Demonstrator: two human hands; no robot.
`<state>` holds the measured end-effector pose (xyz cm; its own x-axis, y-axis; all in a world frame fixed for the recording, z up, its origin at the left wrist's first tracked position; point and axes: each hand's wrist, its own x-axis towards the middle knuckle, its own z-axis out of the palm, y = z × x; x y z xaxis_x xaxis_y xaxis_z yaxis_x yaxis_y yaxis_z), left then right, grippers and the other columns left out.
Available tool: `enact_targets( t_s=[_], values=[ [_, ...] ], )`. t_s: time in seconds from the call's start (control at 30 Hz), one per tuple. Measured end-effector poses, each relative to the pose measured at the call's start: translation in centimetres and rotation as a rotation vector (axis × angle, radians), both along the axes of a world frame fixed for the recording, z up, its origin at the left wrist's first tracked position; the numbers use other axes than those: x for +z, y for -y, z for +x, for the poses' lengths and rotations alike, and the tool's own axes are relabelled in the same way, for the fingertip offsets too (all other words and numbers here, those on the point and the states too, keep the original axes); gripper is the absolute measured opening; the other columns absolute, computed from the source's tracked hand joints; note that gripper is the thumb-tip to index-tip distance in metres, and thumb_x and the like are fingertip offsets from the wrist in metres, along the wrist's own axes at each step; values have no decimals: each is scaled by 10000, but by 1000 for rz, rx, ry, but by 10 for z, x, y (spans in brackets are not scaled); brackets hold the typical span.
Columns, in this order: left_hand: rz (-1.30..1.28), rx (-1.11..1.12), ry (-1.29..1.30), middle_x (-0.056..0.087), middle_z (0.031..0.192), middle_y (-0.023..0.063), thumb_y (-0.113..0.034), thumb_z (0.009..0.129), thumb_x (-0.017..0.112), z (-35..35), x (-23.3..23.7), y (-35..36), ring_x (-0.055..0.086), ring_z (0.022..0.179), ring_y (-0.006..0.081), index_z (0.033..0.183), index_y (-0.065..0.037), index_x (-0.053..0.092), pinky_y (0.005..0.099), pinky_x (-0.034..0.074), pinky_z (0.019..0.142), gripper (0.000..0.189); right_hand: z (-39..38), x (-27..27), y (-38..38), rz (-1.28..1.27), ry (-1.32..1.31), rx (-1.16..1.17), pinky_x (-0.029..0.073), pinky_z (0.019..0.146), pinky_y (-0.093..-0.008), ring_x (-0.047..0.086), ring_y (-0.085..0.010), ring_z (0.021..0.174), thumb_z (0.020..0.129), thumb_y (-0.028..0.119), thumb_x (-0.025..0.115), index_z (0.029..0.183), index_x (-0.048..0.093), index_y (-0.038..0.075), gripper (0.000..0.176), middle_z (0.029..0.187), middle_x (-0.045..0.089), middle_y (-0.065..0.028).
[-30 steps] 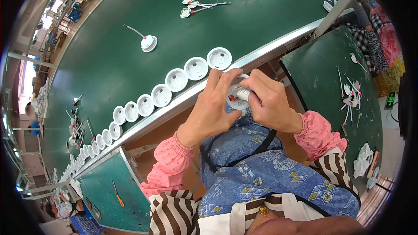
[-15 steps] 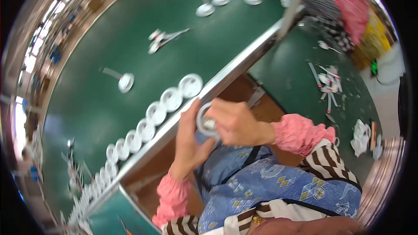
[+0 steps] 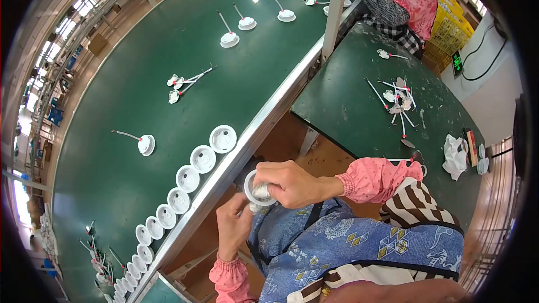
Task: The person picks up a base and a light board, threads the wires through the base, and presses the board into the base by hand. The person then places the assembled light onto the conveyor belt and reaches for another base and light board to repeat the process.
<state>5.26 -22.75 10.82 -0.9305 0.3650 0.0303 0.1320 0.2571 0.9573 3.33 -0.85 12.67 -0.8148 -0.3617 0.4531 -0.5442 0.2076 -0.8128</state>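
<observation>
A round white housing [image 3: 251,180] is held over my lap, just off the belt's metal edge. My right hand [image 3: 287,184] grips it from the right, with thumb and fingers inside its rim. Below and left of it, my left hand [image 3: 234,221] pinches at the housing's lower edge, where a small whitish part [image 3: 254,207] shows at the fingertips. Along the belt edge runs a row of open white round housings [image 3: 202,159]. A white lamp piece with a wire [image 3: 146,145] lies farther out on the green belt.
The green belt [image 3: 185,39] carries more wired lamp pieces [image 3: 229,39] and a wire bundle [image 3: 175,82]. On the green side table [image 3: 337,106] are loose wired parts [image 3: 397,101] and crumpled white plastic [image 3: 454,157]. Another person [image 3: 418,0] sits at the upper right, near yellow crates [image 3: 449,28].
The view has shifted, and belt items appear in different places. Both hands and the housing sit lower in view. My left hand has gone from beside the housing to its lower edge, fingers more closed.
</observation>
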Motion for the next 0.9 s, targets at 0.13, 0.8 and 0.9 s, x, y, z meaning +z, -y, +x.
enact_targets(
  t_s=[0.13,0.8,0.9],
  values=[
    [-2,24,51,674,743,14,-128,977,668,8,1,-1,599,666,82,960,19,717,255,468,600,156,2,4,-3,26,112,16,499,741,-477,628,-388,855,790,-9,607,968,618,16,179,913,603,-153],
    [56,27,114,653,715,101,46,931,553,39,28,26,619,625,157,1022,-8,714,307,475,576,192,-10,15,24,190,205,408,490,926,-382,595,-286,1040,637,50,834,1120,636,40,521,1094,598,-106],
    [109,41,4,648,700,70,43,944,548,42,13,29,589,605,108,1012,-8,723,279,457,558,195,-9,17,27,188,320,426,490,916,-371,600,-256,1042,651,75,856,1123,647,50,517,1098,600,-88]
  ],
)
